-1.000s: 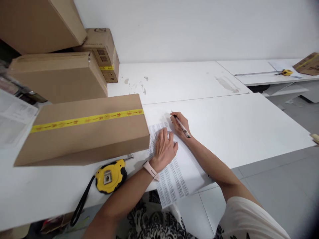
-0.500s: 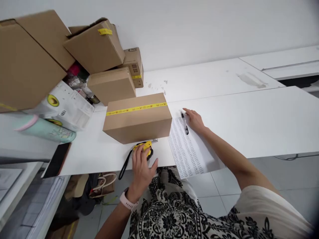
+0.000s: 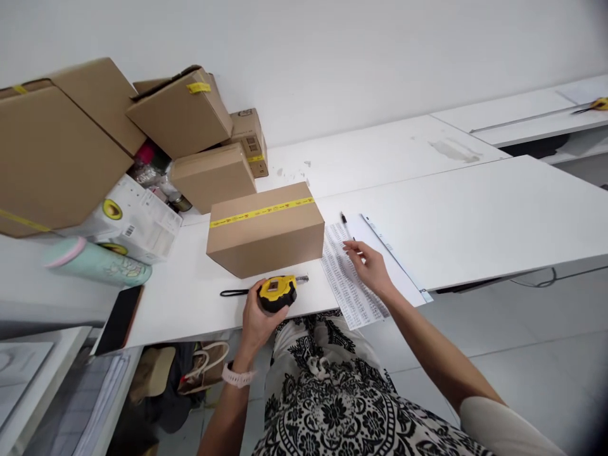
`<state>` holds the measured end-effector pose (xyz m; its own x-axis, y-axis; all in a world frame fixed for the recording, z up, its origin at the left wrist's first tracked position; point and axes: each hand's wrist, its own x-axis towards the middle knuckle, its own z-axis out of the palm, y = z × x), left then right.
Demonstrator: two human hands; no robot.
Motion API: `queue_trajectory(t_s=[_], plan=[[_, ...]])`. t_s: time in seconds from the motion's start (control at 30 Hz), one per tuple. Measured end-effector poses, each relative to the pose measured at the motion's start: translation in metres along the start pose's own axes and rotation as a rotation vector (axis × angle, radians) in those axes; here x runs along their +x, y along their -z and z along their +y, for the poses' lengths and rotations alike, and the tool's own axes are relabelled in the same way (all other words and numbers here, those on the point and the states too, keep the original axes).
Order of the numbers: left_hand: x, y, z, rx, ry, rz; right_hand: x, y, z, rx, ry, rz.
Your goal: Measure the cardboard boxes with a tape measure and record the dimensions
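Note:
My left hand [image 3: 256, 316] is closed around a yellow tape measure [image 3: 278, 292] at the front edge of the white table [image 3: 475, 221], its black strap trailing left. Just behind it stands a brown cardboard box with yellow tape [image 3: 266, 228]. My right hand [image 3: 370, 266] hovers open, fingers spread, over a printed sheet of small numbers [image 3: 349, 285] that overhangs the table edge. A black pen [image 3: 346, 223] lies on the table beyond that hand, apart from it.
Stacked cardboard boxes [image 3: 61, 145] fill the back left, with a white avocado-print carton [image 3: 133, 221], a green bottle [image 3: 95, 263] and a dark phone [image 3: 118, 316] before them. A second tape measure [image 3: 596, 104] lies on the far right table. Bags sit under the table.
My right hand let go of the pen and drew back over the sheet. My left hand left the sheet, reached the tape measure and closed on it. The view pulled back.

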<state>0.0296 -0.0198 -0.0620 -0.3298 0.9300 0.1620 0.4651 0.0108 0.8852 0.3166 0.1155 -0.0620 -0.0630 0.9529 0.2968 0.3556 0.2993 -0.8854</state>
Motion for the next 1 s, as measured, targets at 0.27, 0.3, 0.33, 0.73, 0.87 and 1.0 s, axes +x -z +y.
queue_trajectory(t_s=[0.27, 0.3, 0.33, 0.73, 0.87, 1.0], plan=[[0.017, 0.065, 0.004, -0.59, -0.105, 0.21, -0.011, -0.027, 0.002, 0.24, -0.174, -0.086], [0.025, 0.073, 0.005, -0.622, -0.126, 0.242, -0.008, -0.031, 0.002, 0.253, -0.182, -0.104], [0.032, 0.08, 0.006, -0.655, -0.14, 0.26, -0.005, -0.035, 0.002, 0.264, -0.191, -0.122], [0.087, 0.094, -0.002, -0.944, -0.035, 0.179, 0.011, -0.066, -0.01, 0.469, -0.206, -0.325], [0.112, 0.107, -0.013, -0.945, -0.042, 0.216, 0.009, -0.063, -0.004, 0.459, -0.244, -0.29], [0.127, 0.106, -0.018, -0.977, 0.007, 0.165, 0.01, -0.064, -0.004, 0.445, -0.246, -0.304]])
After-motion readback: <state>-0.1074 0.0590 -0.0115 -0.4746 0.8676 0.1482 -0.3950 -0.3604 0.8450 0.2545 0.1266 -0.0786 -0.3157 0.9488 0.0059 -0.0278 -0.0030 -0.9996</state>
